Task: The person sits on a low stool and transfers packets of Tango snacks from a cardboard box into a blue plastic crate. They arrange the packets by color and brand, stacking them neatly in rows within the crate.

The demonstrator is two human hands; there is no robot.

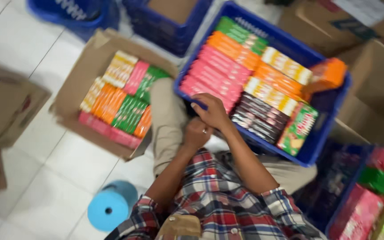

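Pink packs (214, 78) lie in rows in the blue crate (330, 120); my right hand (212, 111) rests on the crate's near rim, fingers curled on nothing, left hand (196, 133) fisted just below. I judge a careless pull could topple the orange box (327, 73) leaning at the crate's far corner.

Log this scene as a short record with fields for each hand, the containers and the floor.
left hand: left hand, curled, by the crate's near corner
right hand: right hand, resting on the near edge of the blue plastic crate
crate contents: pink, orange, yellow, green and dark packets in rows
box: open cardboard box holding similar coloured packets
floor: light blue roll on white tiles
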